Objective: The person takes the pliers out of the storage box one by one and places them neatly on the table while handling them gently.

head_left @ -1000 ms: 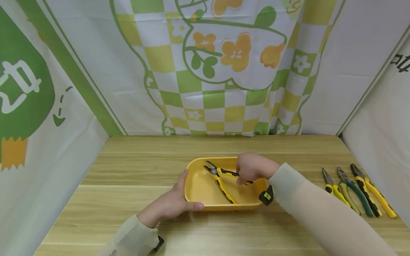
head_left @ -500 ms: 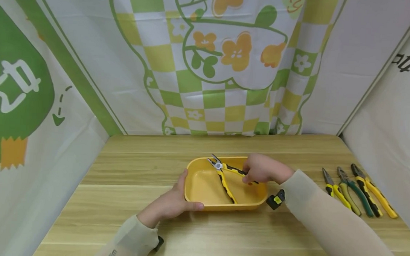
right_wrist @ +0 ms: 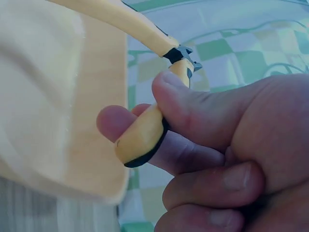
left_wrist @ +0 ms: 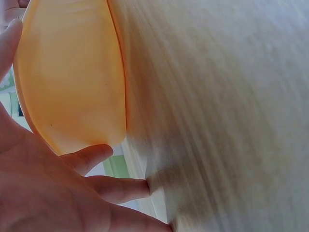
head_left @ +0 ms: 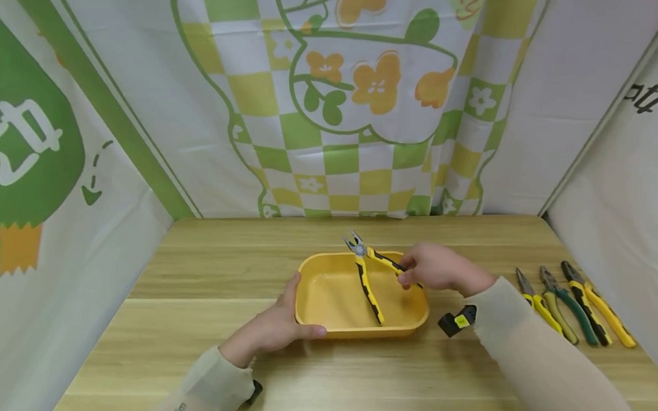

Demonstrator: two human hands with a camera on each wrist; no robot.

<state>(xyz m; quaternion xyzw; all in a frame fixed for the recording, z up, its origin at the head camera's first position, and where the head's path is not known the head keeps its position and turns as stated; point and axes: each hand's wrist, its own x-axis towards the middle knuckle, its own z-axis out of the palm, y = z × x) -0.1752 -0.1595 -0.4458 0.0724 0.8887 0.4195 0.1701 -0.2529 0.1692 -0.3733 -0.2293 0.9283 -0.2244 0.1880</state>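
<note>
My right hand [head_left: 435, 268] pinches one handle of yellow-and-black pliers [head_left: 367, 279] between thumb and fingers. Their metal head points up and left, above the back rim of the yellow basin [head_left: 324, 329], and the handles are spread apart. The free handle reaches down into the basin. In the right wrist view the pliers' handle [right_wrist: 142, 137] passes between thumb and forefinger, the other fingers curled below. My left hand [head_left: 273, 324] rests against the basin's left end, thumb at the front rim. Seen from the left wrist, its fingers [left_wrist: 120, 188] are straight and spread, some touching the table.
To the right on the wooden table [head_left: 194, 322] lie needle-nose pliers [head_left: 540, 306], green-handled pliers [head_left: 567, 307] and another yellow-and-black pair [head_left: 597, 305]. A patterned cloth [head_left: 363, 170] hangs behind the table, with fabric walls at both sides.
My right hand has moved right and slightly up with the pliers, lifting their head from inside the basin to above its back rim. The left hand and basin stay put.
</note>
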